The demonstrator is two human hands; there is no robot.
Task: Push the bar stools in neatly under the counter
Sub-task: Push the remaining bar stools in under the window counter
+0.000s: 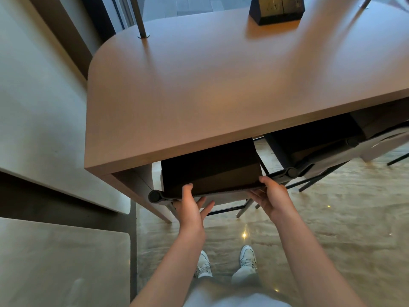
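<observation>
A bar stool (210, 167) with a dark seat and a low dark backrest stands mostly under the brown wooden counter (221, 85). Both my hands are on its backrest. My left hand (191, 207) grips the left part, thumb on top and fingers under the rail. My right hand (273, 196) grips the right end the same way. A second stool (309, 142) sits under the counter to the right, its backrest sticking out a little. A third stool (382, 131) shows at the far right edge.
A dark box (276, 9) stands on the counter's far side, with thin metal posts (140, 16) rising from the top. A grey ledge (44, 129) and wall run along the left. The glossy stone floor (332, 218) lies behind me, with my white shoes (247, 255) on it.
</observation>
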